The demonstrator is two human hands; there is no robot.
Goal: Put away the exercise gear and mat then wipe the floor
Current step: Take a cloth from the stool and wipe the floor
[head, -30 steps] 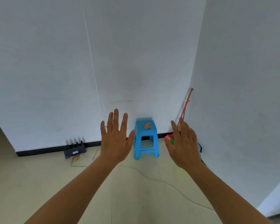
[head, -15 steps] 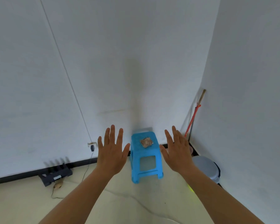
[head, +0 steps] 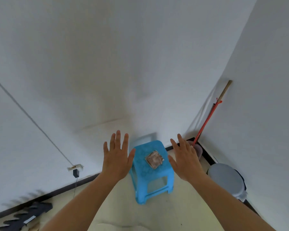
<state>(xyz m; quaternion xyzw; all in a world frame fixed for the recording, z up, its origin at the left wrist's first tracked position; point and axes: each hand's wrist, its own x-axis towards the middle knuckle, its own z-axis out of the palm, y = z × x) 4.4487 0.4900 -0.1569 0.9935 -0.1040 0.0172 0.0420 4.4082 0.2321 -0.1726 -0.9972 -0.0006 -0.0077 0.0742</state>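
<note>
A: Big stuff first?
B: White painted walls [head: 123, 64] meeting in a corner, pale cream floor [head: 182, 212] below. The corner fills more of the view than a second ago, so the person is closing in
A: Next?
B: Sky-blue plastic stool [head: 150, 174] by the back wall, much nearer now. Round grey lidded bin [head: 227, 179] by the right wall, not in view a second back
A: Hands?
B: Left hand [head: 116, 160] and right hand [head: 186, 161] are both raised, backs to the camera, fingers straight and spread wide, holding nothing, same as before. They flank the stool top and don't touch it
A: That stick?
B: Long red-and-wood handle [head: 207, 120] leaning in the corner. Its head is hidden, so mop or broom, cannot tell
A: Task thing?
B: No mat or exercise gear in view. Folded grey-brown cloth [head: 154, 159] lies flat on the stool seat between the two hands, untouched
A: Meaning?
B: My read: this is the approach to fetch the cloth for wiping. Next move would be a reach down and a pinch, and either hand is near enough
A: Leftovers?
B: Black toothed rack [head: 28, 215] on the floor far left, black plug [head: 76, 172] at a wall socket
</note>
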